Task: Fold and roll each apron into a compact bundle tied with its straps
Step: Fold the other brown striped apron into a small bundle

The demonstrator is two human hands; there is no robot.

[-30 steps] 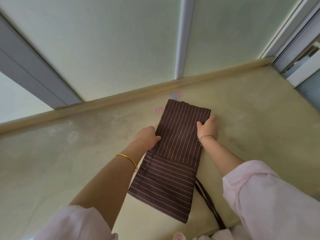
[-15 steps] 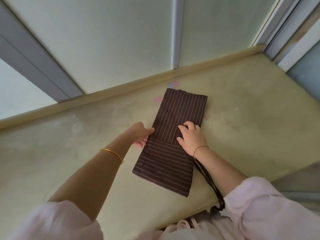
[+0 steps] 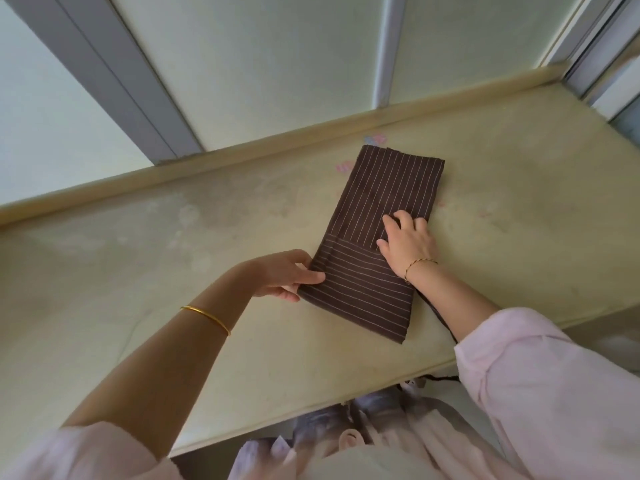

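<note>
A brown apron point(image 3: 382, 202) with thin white stripes lies folded into a long narrow strip on the yellowish counter point(image 3: 173, 271). My left hand point(image 3: 284, 273) pinches the strip's left edge near its lower end, thumb on top. Fingers spread, my right hand point(image 3: 407, 244) presses flat on the cloth's right side, at the seam where the stripes change direction. A dark strap point(image 3: 441, 315) runs from under my right forearm toward the counter's front edge and is mostly hidden.
A raised beige lip point(image 3: 242, 150) borders the counter's far side below frosted window panels point(image 3: 259, 57). The counter's front edge point(image 3: 311, 414) runs just before my body. Faint pink and blue marks point(image 3: 374, 138) sit beside the apron's far end.
My right hand moved from the apron's right edge onto the cloth and now presses flat. My left hand slid down the left edge toward the lower end and pinches it.
</note>
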